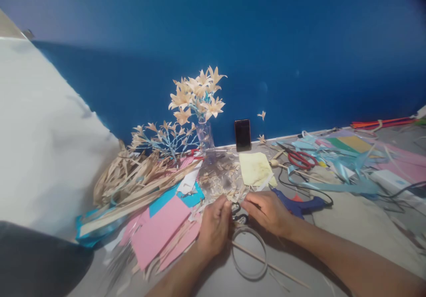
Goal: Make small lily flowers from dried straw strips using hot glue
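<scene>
"What's behind it all?"

"A blue wall (233, 30) over a grey table (219, 283), with pale flowers (181, 98) in a clear vase (205, 141)."

"And the hands?"

"The left hand (215, 223) and right hand (270, 211) face each other, fingertips near. Both have bent fingers; I can't tell whether either grips anything."

"Where's the black-handled tool (241, 219)?"

"In the narrow gap between them, close to both sets of fingertips. I can't say which hand is nearer, and its long axis is unclear."

"How does it look?"

"Small and dark, with curved, loop-like handles. I can't make out any blades."

"Anything nearer the person?"

"A pale, thin-rimmed ring (251, 279), just below the tool, and a slim stick (288, 275) slanting across it, its far end beside the left hand."
</scene>
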### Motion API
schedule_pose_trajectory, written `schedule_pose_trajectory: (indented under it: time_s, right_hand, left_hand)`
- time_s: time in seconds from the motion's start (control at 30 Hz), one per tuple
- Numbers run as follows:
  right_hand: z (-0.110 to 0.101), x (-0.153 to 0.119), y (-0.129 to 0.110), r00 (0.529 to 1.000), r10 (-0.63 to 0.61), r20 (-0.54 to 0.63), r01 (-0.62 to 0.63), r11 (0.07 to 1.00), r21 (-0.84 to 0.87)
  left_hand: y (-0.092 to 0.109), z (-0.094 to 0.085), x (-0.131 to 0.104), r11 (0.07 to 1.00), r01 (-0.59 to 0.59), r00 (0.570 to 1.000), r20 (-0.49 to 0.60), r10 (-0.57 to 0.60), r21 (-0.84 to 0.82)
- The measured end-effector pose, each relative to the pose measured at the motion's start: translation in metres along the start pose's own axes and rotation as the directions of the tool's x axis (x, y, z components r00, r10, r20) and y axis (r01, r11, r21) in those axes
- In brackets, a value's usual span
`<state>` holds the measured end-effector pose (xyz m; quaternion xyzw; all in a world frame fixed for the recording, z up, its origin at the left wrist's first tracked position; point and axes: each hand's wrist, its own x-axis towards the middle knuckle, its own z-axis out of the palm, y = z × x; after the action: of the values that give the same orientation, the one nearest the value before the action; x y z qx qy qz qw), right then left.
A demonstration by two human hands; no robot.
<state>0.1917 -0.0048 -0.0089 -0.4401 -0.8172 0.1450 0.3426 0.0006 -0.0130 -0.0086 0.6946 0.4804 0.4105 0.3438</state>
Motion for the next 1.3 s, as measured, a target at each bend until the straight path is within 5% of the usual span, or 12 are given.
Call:
schedule_pose_trajectory:
  time_s: [0.23, 0.4, 0.57, 0.67, 0.87, 1.1, 1.3]
  right_hand:
    - [-0.005, 0.001, -0.002, 0.999, -0.008, -0.051, 0.011, 0.999, 0.045]
    - [-0.005, -0.001, -0.006, 0.998, -0.039, -0.041, 0.041, 0.998, 0.037]
    - [-0.003, -0.003, -0.01, 0.988, -0.151, 0.025, 0.151, 0.989, 0.006]
    - [-0.002, -0.002, -0.012, 0.977, -0.201, 0.066, 0.204, 0.978, -0.035]
    - [0.001, -0.003, -0.011, 0.96, -0.232, 0.154, 0.25, 0.962, -0.107]
    - [-0.001, -0.003, -0.012, 0.948, -0.239, 0.212, 0.273, 0.951, -0.148]
    - [-0.002, -0.004, -0.012, 0.938, -0.245, 0.247, 0.285, 0.947, -0.145]
  left_hand:
    - [0.004, -0.008, 0.019, 0.961, 0.134, 0.918, -0.335, -0.212, -0.24]
    - [-0.012, -0.013, 0.027, 0.969, 0.158, 0.94, -0.272, -0.207, -0.191]
    - [-0.019, -0.013, 0.032, 0.988, 0.109, 0.982, -0.165, -0.089, 0.113]
    - [-0.018, -0.014, 0.042, 0.931, 0.11, 0.994, -0.061, -0.095, 0.347]
    - [-0.015, -0.004, 0.085, 0.824, 0.091, 0.985, 0.071, -0.157, 0.559]
    - [-0.025, 0.017, 0.119, 0.723, 0.083, 0.953, 0.157, -0.258, 0.686]
    - [-0.03, -0.002, 0.123, 0.707, 0.099, 0.967, 0.098, -0.233, 0.7]
